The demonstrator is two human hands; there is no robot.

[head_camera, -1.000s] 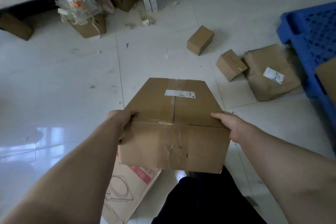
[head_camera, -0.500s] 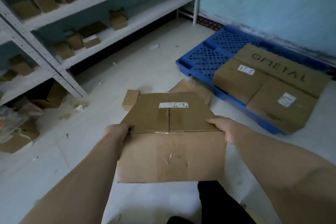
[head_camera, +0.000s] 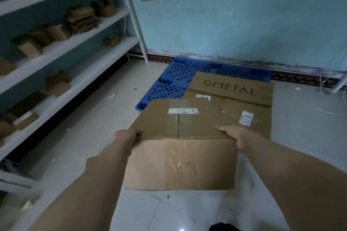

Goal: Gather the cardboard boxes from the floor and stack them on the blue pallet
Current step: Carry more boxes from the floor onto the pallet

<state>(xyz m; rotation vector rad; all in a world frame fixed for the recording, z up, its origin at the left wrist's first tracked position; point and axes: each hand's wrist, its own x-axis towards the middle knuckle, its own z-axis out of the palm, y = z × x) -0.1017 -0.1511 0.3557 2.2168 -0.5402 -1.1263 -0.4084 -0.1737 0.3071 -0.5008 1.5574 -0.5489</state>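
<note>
Both hands, left hand (head_camera: 124,138) and right hand (head_camera: 235,137), grasp the taped brown cardboard box (head_camera: 180,148) by its side edges, carried short of the blue plastic lattice pallet (head_camera: 170,78); edge-only purchase risks slippage.

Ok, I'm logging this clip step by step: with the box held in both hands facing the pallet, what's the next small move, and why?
Probably step forward and lower the held box onto the blue pallet, perhaps on its bare grid beside the stacked boxes. The left hand and right hand grip the box's sides, and the pallet lies just ahead.
</note>
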